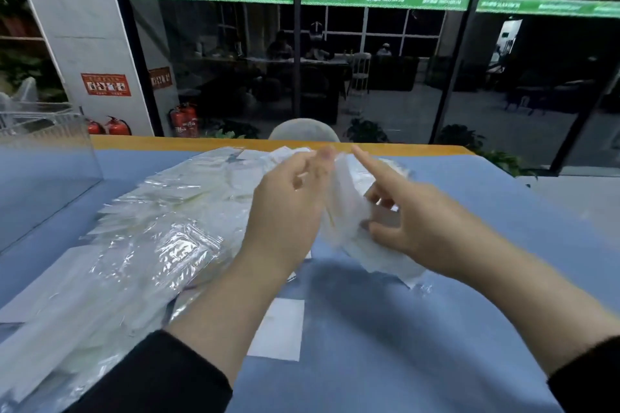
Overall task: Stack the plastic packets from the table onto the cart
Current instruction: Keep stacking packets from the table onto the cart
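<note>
blue table [436,329]: packet heap [151,245], white sheet [280,329].

Overhead indoor light glares off the plastic packets [161,245] at the table's [469,245] left side. The hands blur with motion, and wide-angle distortion bends the edges.

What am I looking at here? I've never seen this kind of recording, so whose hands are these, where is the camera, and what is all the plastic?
There is no machine: a person wears one camera on the head, looking down at their own hands. The left hand and right hand together hold a small bundle of plastic packets above the blue table. A larger loose pile of clear packets lies to the left, with a white paper sheet near the left forearm. Beyond is a dark glass wall.
</note>
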A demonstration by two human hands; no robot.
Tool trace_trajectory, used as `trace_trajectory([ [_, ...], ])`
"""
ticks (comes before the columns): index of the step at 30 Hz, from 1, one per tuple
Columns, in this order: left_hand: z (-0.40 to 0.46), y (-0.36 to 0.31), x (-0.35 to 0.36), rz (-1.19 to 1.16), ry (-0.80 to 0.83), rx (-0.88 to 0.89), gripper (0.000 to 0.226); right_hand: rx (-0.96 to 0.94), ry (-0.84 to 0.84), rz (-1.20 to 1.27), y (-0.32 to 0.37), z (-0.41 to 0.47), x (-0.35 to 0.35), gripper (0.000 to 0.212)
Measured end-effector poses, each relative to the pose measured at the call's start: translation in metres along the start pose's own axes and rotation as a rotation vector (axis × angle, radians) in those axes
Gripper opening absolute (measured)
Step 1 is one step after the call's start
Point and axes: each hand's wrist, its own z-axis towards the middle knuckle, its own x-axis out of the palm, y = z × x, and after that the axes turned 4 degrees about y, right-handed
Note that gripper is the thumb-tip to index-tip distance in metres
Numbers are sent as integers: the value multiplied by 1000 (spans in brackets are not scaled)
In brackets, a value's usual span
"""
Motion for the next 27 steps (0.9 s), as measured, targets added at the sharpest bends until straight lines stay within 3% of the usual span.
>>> trace_trajectory([
  [7, 10, 40, 4, 36, 20, -266, 34, 91, -13, 265, -44, -4, 45, 90],
  [11, 5, 42, 12, 9, 57, -221, 46, 21, -49, 335, -50, -2, 50, 83],
  [15, 4, 41, 13, 37, 172, -124, 16, -18, -80, 407, -56, -1, 51, 66],
  [18, 3, 46, 14, 180, 241, -76, 17, 45, 36, 368, -68, -6, 41, 60],
  [21, 3, 50, 10, 161, 201, -89, 25, 126, 137, 346, -83, -10, 34, 55],
  [24, 3, 47, 11, 44, 177, -125, 7, 122, 5, 428, -87, -9, 32, 42],
  [27, 4, 48, 12, -33, 170, -153, 28, 111, -121, 504, -89, -7, 30, 41],
])
